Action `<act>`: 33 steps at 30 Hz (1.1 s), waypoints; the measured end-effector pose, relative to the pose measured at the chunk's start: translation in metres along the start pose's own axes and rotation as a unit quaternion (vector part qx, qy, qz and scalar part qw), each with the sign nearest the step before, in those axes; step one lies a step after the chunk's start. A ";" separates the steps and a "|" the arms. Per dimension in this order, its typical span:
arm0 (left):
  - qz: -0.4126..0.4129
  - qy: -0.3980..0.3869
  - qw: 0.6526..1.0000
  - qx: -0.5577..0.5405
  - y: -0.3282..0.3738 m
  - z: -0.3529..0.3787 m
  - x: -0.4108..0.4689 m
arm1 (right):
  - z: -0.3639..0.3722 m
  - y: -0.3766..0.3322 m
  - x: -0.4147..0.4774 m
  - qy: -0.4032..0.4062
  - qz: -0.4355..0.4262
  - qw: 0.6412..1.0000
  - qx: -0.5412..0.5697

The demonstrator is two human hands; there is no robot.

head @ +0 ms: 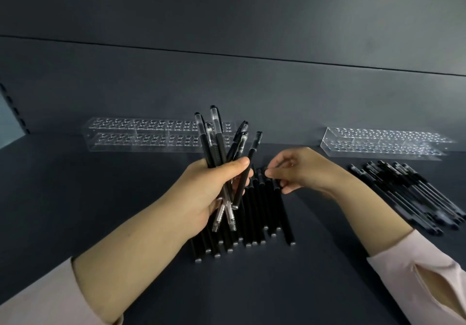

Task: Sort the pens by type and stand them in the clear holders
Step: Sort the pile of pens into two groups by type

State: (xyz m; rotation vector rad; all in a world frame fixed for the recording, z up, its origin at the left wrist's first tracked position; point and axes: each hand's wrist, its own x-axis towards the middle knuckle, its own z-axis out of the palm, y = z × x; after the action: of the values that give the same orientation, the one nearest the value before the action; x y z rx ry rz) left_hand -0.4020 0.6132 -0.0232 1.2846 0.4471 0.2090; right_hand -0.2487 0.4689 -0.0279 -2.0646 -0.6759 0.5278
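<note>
Gripping fanned clear-capped pens (216,143), left hand (201,193) fingers curled round, right hand (300,171) fingers pinching a matte black pen (286,219) (silver-ended).

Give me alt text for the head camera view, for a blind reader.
The left hand grips a fanned bunch of pens above a row of matte black pens lying on the dark table, while the right hand pinches the row's far end. Behind stand two empty clear holders; another pen pile lies at right.
</note>
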 end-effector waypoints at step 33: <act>0.034 -0.018 0.998 0.048 0.002 0.005 -0.001 | -0.007 0.003 -0.008 0.064 0.026 0.997 0.036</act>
State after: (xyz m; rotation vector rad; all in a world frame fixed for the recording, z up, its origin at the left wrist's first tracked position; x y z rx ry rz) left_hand -0.4007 0.6093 -0.0204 1.3975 0.3862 0.2233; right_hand -0.2495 0.4582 -0.0257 -2.0341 -0.5218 0.4383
